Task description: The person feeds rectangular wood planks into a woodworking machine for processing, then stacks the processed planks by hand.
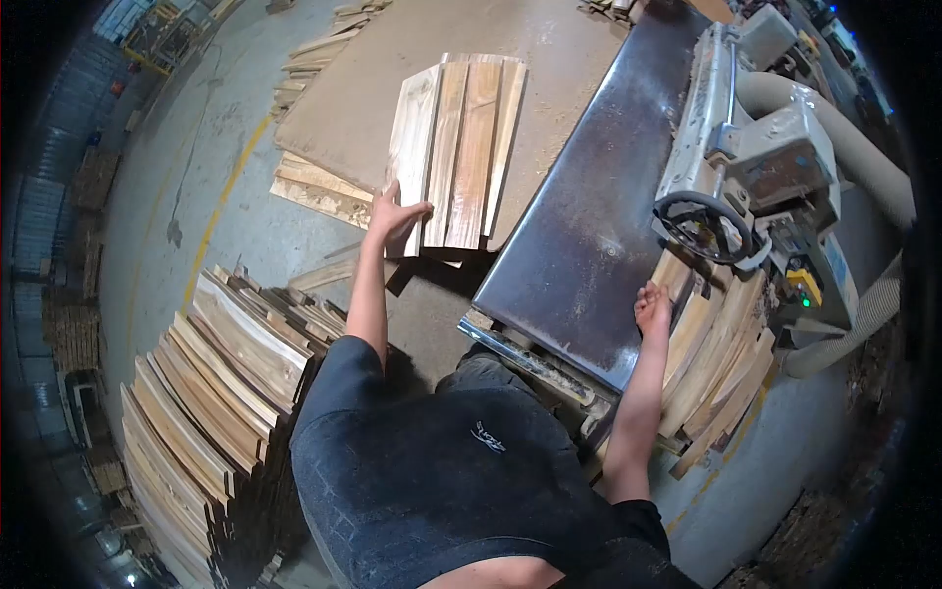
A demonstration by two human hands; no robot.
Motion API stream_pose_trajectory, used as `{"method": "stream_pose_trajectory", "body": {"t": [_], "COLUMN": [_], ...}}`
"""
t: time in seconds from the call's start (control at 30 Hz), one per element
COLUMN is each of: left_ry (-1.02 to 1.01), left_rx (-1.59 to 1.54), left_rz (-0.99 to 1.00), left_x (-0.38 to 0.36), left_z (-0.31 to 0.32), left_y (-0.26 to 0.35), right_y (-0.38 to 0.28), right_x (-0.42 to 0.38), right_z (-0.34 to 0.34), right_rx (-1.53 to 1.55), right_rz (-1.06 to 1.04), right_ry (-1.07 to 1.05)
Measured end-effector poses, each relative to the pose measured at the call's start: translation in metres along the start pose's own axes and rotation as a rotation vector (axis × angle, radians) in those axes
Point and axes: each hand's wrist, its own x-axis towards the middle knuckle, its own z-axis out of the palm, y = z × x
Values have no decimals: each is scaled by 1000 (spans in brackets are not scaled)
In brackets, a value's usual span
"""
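On the dusty brown tabletop (pixel 339 108), my left hand (pixel 395 214) is touching flat pale wooden boards (pixel 475 147), thumb spread. My right hand (pixel 653 308) is curling beside the dark metal bed (pixel 589 226); I can't tell what it's pinching.

Ctr. bright, fairly sharp; sheen on dark tabletop (pixel 589 221) approx. 1-2 o'clock. Fisheye warp, black corners; 9 o'clock edge dim + soft.

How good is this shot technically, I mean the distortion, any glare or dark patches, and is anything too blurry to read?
In the head view: strong fisheye curvature, with black corners; pale glare on the dark metal table; deep shadow under the near ends of the boards by the left hand; far edges soft and dim; shirt lettering too small to read.
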Motion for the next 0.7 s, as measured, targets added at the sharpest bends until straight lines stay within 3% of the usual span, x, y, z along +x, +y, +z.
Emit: {"method": "stream_pose_trajectory", "body": {"t": [0.03, 0.17, 0.23, 0.3, 0.37, 0.43, 0.5, 0.53, 0.6, 0.63, 0.7], "left_ry": [-8, 144, 174, 156, 128, -7, -404, -449, -779, -629, -670], "left_rx": [-120, -214, 55, 156, 135, -139, -1023, -1158, -1705, -1515, -1231], "left_rz": [-22, -127, -154, -124, -24, 131, 11, -4, -245, -151, -175], "left_x": [2, -116, -159, -192, -231, -256, -273, -293, -302, -317, -324], "left_z": [17, 0, 19, 46, 56, 79, 104, 104, 125, 127, 137], "left_y": [-19, 100, 120, 117, 129, 117, 109, 125, 113, 129, 145], "right_y": [-1, 35, 64, 101, 128, 141, 161, 165, 181, 197, 176], "right_x": [-6, -40, -62, -93, -139, -193, -233, -249, -269, -265, -288], "right_z": [2, 0, -10, -8, -1, 11, 17, 17, 10, -2, 6], "right_rx": [-43, -124, -211, -235, -361, -495, -624, -724, -730, -734, -572], "right_rz": [-70, -308, -374, -367, -223, -64, -245, -341, -507, -596, -554], "right_ry": [-37, -145, -139, -96, -128, -304, -503, -566, -522, -509, -485]}}
